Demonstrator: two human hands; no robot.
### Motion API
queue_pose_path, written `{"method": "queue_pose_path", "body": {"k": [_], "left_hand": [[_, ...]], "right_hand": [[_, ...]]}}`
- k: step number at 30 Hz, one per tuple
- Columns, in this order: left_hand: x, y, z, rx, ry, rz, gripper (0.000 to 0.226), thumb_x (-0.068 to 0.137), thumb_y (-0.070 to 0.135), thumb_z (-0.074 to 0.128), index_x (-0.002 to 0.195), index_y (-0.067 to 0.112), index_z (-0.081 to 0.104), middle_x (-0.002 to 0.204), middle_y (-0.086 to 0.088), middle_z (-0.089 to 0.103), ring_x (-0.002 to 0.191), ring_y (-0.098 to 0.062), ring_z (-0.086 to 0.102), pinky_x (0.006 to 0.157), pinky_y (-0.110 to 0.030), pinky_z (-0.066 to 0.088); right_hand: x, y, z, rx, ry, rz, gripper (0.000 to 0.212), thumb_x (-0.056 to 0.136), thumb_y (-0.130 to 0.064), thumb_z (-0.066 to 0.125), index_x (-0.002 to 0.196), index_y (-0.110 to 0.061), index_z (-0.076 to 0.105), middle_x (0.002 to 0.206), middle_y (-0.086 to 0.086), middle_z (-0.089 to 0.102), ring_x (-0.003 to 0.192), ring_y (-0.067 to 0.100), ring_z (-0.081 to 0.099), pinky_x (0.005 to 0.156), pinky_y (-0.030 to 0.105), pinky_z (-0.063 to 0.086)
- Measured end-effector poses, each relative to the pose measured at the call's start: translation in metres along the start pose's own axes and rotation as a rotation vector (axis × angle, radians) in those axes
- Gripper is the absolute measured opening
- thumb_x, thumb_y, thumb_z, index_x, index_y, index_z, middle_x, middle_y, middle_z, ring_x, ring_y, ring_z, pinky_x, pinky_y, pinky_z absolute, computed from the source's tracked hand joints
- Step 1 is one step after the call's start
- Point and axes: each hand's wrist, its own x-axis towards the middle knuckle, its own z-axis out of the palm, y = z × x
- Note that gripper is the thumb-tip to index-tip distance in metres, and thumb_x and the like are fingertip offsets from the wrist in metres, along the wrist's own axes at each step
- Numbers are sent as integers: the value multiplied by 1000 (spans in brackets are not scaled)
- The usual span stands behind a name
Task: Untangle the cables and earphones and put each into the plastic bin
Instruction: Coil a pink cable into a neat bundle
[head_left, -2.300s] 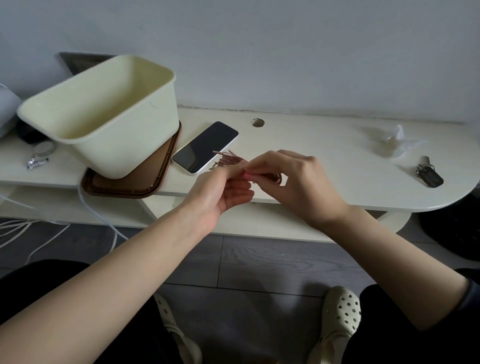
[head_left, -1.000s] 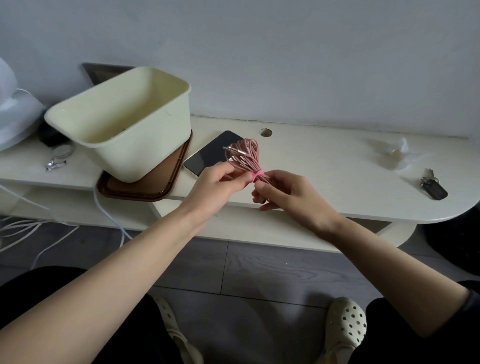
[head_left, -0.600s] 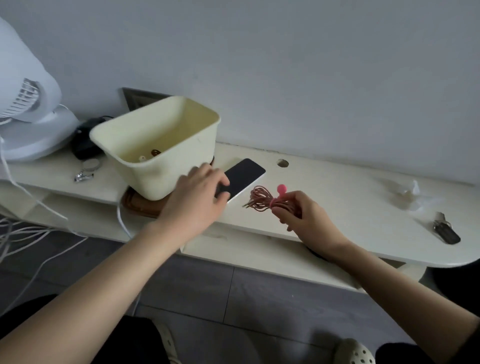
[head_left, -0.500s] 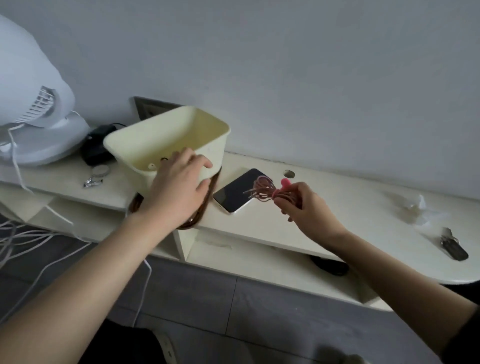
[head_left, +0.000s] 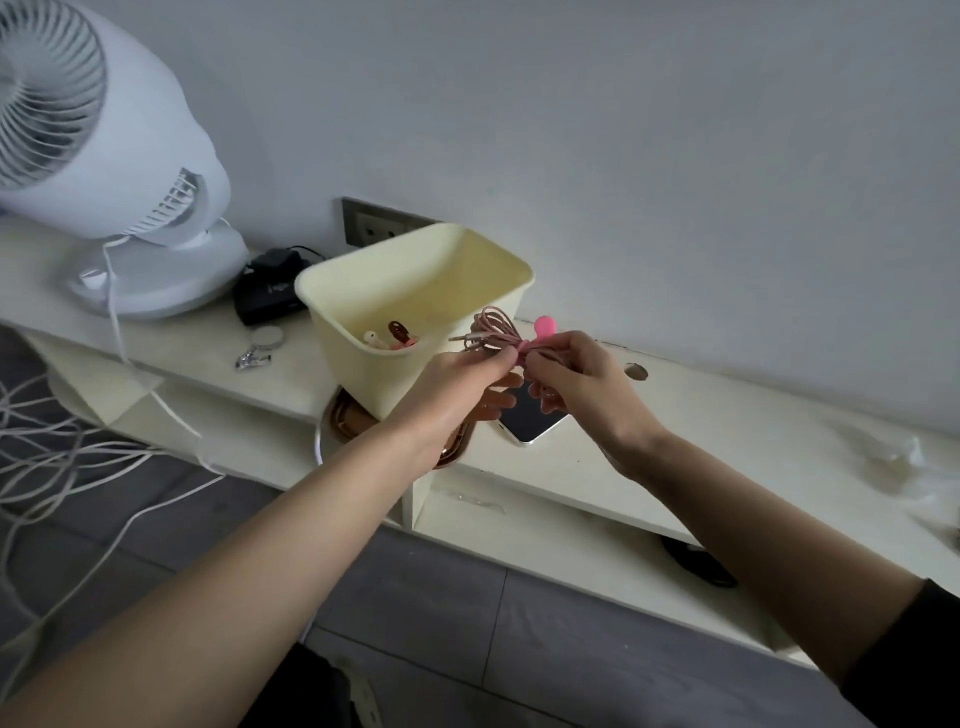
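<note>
The coiled pink cable (head_left: 492, 329) is being held in the air at the centre of the frame, just over the right-hand rim of the plastic bin (head_left: 353, 374), with its loops fanning towards the bin's opening. A bright pink tie (head_left: 541, 330) is wrapping the bundle at its middle, its round end sticking up. The left hand (head_left: 457, 382) is pinching the bundle from the left with thumb and forefinger curled on it, and the right hand (head_left: 576, 382) is gripping it at the tie with bent fingers. Inside the bin, a white earphone (head_left: 373, 338) and a small brown item (head_left: 399, 329) are lying at the bottom. The bin is sitting on a brown tray (head_left: 347, 422) on the cream shelf (head_left: 701, 431), and a phone (head_left: 531, 422) is lying just right of the tray, partly under the hands. A white fan (head_left: 93, 156) is standing at the upper left, with a black adapter (head_left: 265, 297) between it and the bin. White cords (head_left: 52, 457) are trailing down at the left edge.
</note>
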Motion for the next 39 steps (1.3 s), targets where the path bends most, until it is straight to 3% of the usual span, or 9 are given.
{"method": "queue_pose_path", "body": {"k": [6, 10, 13, 18, 22, 24, 28, 32, 39], "left_hand": [[-1, -7, 13, -112, 43, 39, 13, 92, 20, 60, 84, 19, 71, 75, 4, 72, 70, -11, 67, 64, -20, 47], [-1, -11, 19, -121, 20, 14, 15, 88, 18, 64, 100, 10, 72, 99, -9, 72, 79, -12, 66, 63, -18, 50], [-5, -13, 27, -180, -57, 9, 18, 90, 15, 60, 103, 5, 68, 103, -14, 69, 85, -17, 67, 75, -22, 54], [-9, -10, 32, -283, -157, 49, 18, 89, 12, 58, 101, 1, 67, 96, -11, 70, 82, -19, 68, 71, -22, 55], [-9, -11, 31, -228, -110, 62, 46, 67, 28, 70, 105, 2, 68, 107, -15, 69, 97, -25, 66, 89, -31, 53], [-9, -12, 30, -197, -112, 67, 54, 62, 34, 71, 107, 4, 68, 107, -15, 69, 97, -25, 66, 88, -31, 53], [-11, -12, 26, -191, -196, 93, 46, 67, 34, 66, 103, 5, 67, 91, -11, 69, 77, -19, 67, 78, -25, 56], [-13, -9, 24, -273, -252, 132, 13, 82, 17, 58, 91, 11, 66, 76, 2, 71, 70, -7, 67, 66, -16, 53], [-16, -3, 22, -145, -261, 229, 18, 72, 24, 66, 87, 15, 68, 74, 2, 71, 73, -10, 68, 69, -21, 53]], "right_hand": [[-13, 3, -5, -17, -6, -26, 17, 89, -17, 61, 103, -11, 53, 82, 3, 62, 67, 9, 60, 67, 26, 53], [-23, 5, -13, -138, 11, -76, 28, 85, -38, 63, 100, -17, 52, 85, 2, 67, 78, 16, 66, 75, 37, 56], [-28, 6, -19, -124, 53, -91, 13, 91, -27, 58, 91, -16, 52, 78, 3, 68, 67, 11, 63, 75, 36, 54], [-32, 3, -23, 28, 20, -28, 13, 96, -17, 50, 85, -12, 49, 73, 6, 62, 58, 12, 55, 78, 42, 53], [-37, 2, -23, 29, 8, -98, 16, 96, -20, 50, 84, -11, 48, 64, -3, 56, 58, 15, 53, 65, 32, 48], [-39, 1, -24, 22, -3, -112, 15, 94, -21, 53, 84, -11, 51, 66, 0, 59, 57, 14, 54, 63, 28, 48], [-42, -5, -25, 111, -74, -71, 14, 94, -16, 54, 83, -7, 52, 61, -1, 60, 54, 12, 53, 60, 23, 49], [-41, -15, -30, 312, -132, -5, 20, 97, -14, 47, 80, -5, 53, 55, -5, 55, 51, 9, 47, 65, 22, 50], [-47, -23, -33, 411, -193, 84, 24, 98, -17, 44, 80, -5, 53, 58, -4, 54, 47, 4, 42, 60, 17, 52]]}}
